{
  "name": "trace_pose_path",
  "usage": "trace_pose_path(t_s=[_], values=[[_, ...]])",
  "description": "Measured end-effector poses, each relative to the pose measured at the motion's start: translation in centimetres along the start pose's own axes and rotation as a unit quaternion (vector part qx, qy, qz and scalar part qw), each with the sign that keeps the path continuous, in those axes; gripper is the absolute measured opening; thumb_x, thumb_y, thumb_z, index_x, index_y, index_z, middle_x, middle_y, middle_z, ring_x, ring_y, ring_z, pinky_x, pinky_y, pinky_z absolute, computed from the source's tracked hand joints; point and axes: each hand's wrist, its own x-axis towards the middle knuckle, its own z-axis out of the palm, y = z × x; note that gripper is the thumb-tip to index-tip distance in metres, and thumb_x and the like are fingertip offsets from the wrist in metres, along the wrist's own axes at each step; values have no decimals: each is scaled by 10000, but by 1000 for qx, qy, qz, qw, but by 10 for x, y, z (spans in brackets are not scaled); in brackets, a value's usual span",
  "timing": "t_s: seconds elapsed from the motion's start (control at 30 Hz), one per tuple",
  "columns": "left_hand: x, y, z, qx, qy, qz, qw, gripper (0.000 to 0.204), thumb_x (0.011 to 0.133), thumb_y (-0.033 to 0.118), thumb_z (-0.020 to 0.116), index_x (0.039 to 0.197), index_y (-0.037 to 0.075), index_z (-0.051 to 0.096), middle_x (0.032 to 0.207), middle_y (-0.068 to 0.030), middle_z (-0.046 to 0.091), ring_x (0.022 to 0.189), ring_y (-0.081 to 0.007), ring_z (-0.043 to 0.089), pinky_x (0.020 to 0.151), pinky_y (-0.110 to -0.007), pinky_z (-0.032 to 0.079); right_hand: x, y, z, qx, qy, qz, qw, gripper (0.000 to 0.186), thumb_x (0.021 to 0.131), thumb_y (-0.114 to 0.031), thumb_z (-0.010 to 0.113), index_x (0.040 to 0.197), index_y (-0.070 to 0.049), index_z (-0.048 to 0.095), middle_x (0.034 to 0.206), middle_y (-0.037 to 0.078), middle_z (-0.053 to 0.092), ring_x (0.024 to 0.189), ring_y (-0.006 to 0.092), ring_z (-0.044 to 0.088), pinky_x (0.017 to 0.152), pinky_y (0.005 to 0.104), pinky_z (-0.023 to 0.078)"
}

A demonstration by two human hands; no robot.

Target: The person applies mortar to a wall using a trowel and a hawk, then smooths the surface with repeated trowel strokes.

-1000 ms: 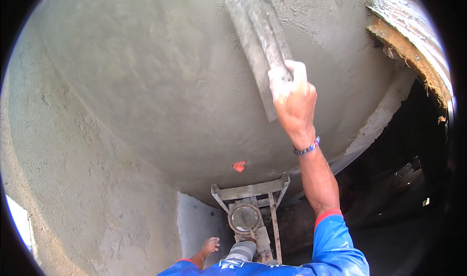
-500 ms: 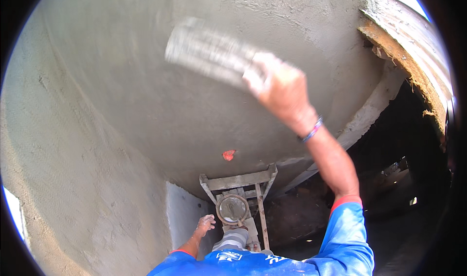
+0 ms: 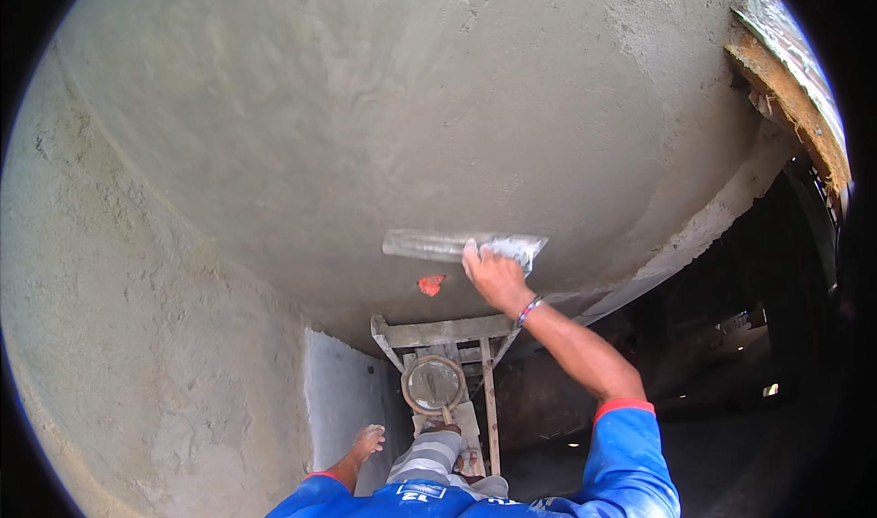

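My right hand (image 3: 501, 280) grips a long flat plastering trowel (image 3: 425, 244), its blade lying along the grey plastered wall (image 3: 365, 153). Just below the blade, a small orange-red patch (image 3: 430, 285) shows in the plaster. Down at the lower left hangs my left hand (image 3: 369, 439), its fingers loosely bent and nothing seen in them, beside a pale wall section. To its right is a round bucket (image 3: 407, 378) with grey wet-looking material inside. A short handle (image 3: 447, 415) sticks out at the bucket's near rim.
A wooden frame (image 3: 448, 332) stands against the wall's foot, with planks (image 3: 470, 427) under my feet and an upright rail (image 3: 491, 408) on the right. Another rough plastered wall (image 3: 137, 290) rises on the left. At the upper right juts a broken brown board edge (image 3: 790, 98) above a dark space.
My right hand has brought the trowel down from high on the wall to just above the orange-red patch, and the blade now lies nearly level. My left hand has shifted slightly down and left.
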Motion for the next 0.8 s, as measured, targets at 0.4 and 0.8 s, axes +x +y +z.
trace_pose_path(t_s=[0.4, 0.8], values=[[0, 44, -5, -4, 16, -2, 1000, 380, 907, 424, 546, 1182, 164, 573, 942, -50, 668, 646, -130, 612, 627, -280, 462, 63, 120, -241, 67, 339, 149, 927, 340, 790, -247, 735, 1012, -25, 603, 899, 146, 668, 741, 264, 673, 648, 345, 522], [-1, -15, -28, -22, 4, -40, 999, 368, 891, 434, 590, 1126, 150, 581, 934, -38, 666, 615, -131, 610, 588, -285, 483, -34, 21, 60, 185, 220, 191, 939, 312, 799, -247, 712, 999, -28, 613, 688, 121, 616, 591, 277, 637, 518, 372, 522]])
